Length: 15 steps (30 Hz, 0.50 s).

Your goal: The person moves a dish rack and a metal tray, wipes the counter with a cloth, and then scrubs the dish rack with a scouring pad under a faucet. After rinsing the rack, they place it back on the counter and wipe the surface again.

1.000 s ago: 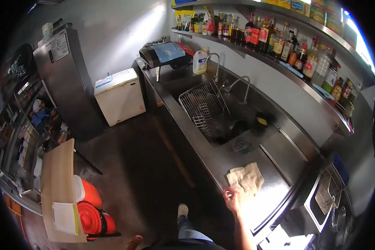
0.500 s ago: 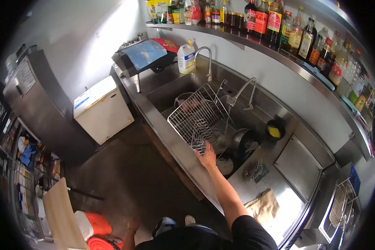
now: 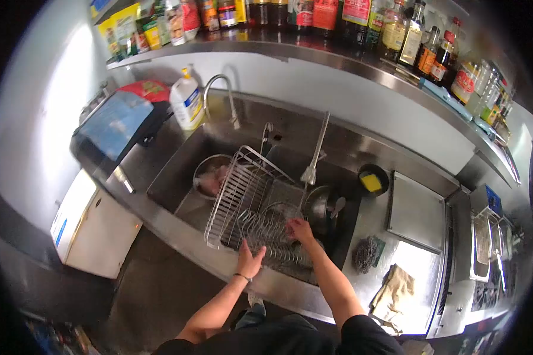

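Observation:
A wire dish rack (image 3: 228, 198) rests tilted across the double sink's divider. At its near end is a row of looped wires (image 3: 278, 245), blurred, between my two hands. My right hand (image 3: 300, 229) has its fingers curled in on these looped wires at their right side. On the left, my left hand (image 3: 251, 259) lies against their near edge, thumb apart and fingers stretched. A tap head (image 3: 308, 175) points down just beyond my right hand. Right of the rack, a metal bowl (image 3: 318, 202) with a pale spoon-like utensil (image 3: 338, 207) sits in the basin.
Pinkish food fills a bowl (image 3: 212, 176) in the left basin. A black bowl with a yellow sponge (image 3: 371, 183), a steel scourer (image 3: 367, 254) and a tan cloth (image 3: 394, 293) lie on the right counter. A white jug (image 3: 186, 100) stands behind; bottles line the shelf (image 3: 278, 47) above.
My left hand has come up from low by my side to the wire rack. My right hand has gone from spread to curled on the looped wires. The view has turned left and moved closer.

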Motion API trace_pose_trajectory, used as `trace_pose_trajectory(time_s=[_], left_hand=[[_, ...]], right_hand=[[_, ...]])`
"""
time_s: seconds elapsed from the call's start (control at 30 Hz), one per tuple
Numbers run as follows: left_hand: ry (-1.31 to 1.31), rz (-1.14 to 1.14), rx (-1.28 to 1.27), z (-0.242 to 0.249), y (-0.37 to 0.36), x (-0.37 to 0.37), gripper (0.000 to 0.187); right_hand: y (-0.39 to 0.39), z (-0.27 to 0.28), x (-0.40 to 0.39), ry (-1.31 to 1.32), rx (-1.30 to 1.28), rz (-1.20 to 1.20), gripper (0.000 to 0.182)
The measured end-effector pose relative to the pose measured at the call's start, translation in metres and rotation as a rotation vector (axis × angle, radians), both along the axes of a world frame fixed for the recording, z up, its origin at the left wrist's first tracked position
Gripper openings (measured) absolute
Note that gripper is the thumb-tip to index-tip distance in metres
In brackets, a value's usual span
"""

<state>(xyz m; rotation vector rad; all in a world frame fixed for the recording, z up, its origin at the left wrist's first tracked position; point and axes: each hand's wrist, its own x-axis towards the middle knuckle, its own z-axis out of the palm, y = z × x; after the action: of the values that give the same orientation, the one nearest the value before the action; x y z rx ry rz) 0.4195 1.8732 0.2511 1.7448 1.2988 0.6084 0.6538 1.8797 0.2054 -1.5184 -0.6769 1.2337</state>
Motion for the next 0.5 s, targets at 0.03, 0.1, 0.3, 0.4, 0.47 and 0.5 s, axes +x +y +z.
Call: trace_pose_trajectory(time_s=[0.03, 0.1, 0.3, 0.4, 0.47, 0.5], left_hand=[[0.083, 0.026, -0.012, -0.006, 0.012, 0.01, 0.073], [0.151, 0.074, 0.104, -0.055, 0.041, 0.018, 0.075], [-0.376, 0.071, -0.895, -0.006, 0.079, 0.054, 0.042], [-0.303, -0.12, -0.839, 0.038, 0.091, 0.068, 0.037], [-0.331, -0.321, -0.711, 0.077, 0.096, 0.062, 0.034], [-0.398, -0.352, -0.69, 0.098, 0.099, 0.056, 0.033]], right_hand=[[0.01, -0.004, 0.012, 0.074, 0.142, -0.142, 0.028], [0.031, 0.023, 0.034, 0.11, 0.239, -0.193, 0.027], [0.053, 0.122, 0.043, -0.136, -0.001, -0.08, 0.03], [0.053, 0.059, 0.058, -0.393, 0.019, 0.001, 0.035], [0.035, 0.035, 0.059, -0.525, 0.171, -0.054, 0.039], [0.022, 0.048, 0.056, -0.464, 0.097, -0.165, 0.042]])
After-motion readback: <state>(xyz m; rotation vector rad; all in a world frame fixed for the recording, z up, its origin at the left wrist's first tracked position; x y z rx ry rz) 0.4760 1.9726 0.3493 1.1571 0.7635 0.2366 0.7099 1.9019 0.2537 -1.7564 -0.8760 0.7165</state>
